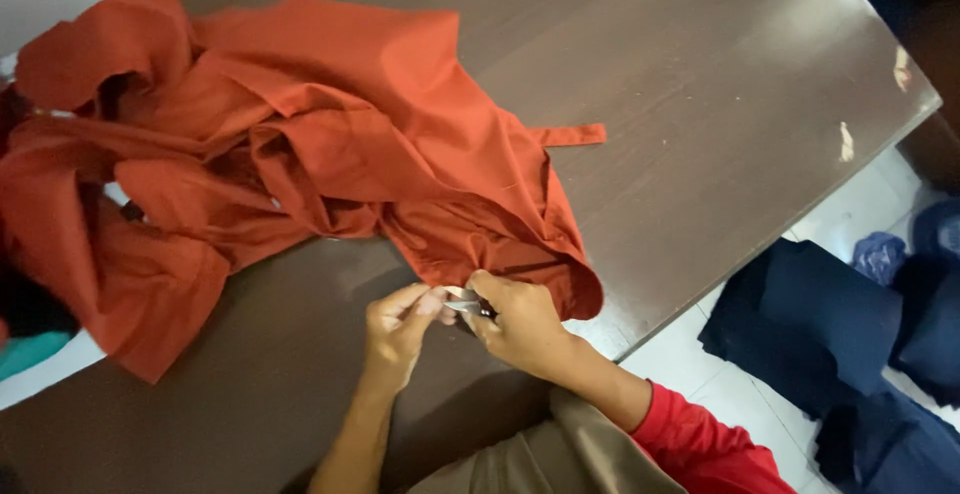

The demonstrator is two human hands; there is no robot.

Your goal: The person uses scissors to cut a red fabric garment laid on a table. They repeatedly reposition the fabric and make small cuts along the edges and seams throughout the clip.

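At the table's [700, 104] near edge, my left hand [395, 329] pinches the orange garment's [300, 154] hem taut; my right hand [520, 324] closes around small metal snips [465, 303], blades meeting the cloth there; bulk lies bunched behind.

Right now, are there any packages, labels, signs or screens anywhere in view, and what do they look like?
None show: no package, label, sign or screen.
Orange-red garment: crumpled on the dark brown table.
Both hands: meet at the garment's edge, pinching a small silvery tool.
Dark blue cloth: heaped on the pale floor, at the right.
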